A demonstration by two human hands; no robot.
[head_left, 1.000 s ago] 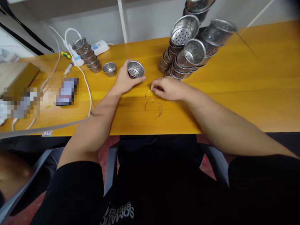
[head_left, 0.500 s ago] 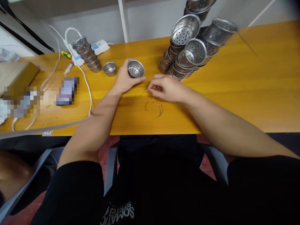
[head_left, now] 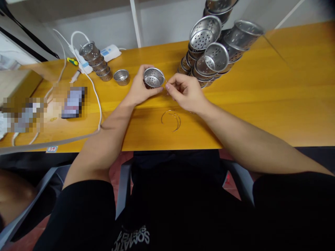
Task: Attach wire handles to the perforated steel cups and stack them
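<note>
My left hand (head_left: pixel 141 87) is wrapped round a perforated metal cup (head_left: pixel 154 78), its open top facing up and toward me. Right beside the cup's rim, my right hand (head_left: pixel 184 91) pinches a thin curved wire (head_left: pixel 164 78), one end of which reaches over the rim. Where the wire's far tip sits inside the cup is too fine to make out. Below my hands, several loose curved wires (head_left: pixel 171 120) lie on the yellow table (head_left: pixel 146 136).
Tall stacks of perforated cups (head_left: pixel 209 59) stand at the back right. Left of my hands are a single cup (head_left: pixel 121 77), a leaning cup stack (head_left: pixel 96 61), a phone (head_left: pixel 74 102), a white cable (head_left: pixel 98 101) and a power strip (head_left: pixel 111 52). A cardboard box (head_left: pixel 21 85) sits far left.
My right hand has risen from above the loose wires to the cup, bringing the wire to its rim. The left hand still holds the cup, shifted slightly right.
</note>
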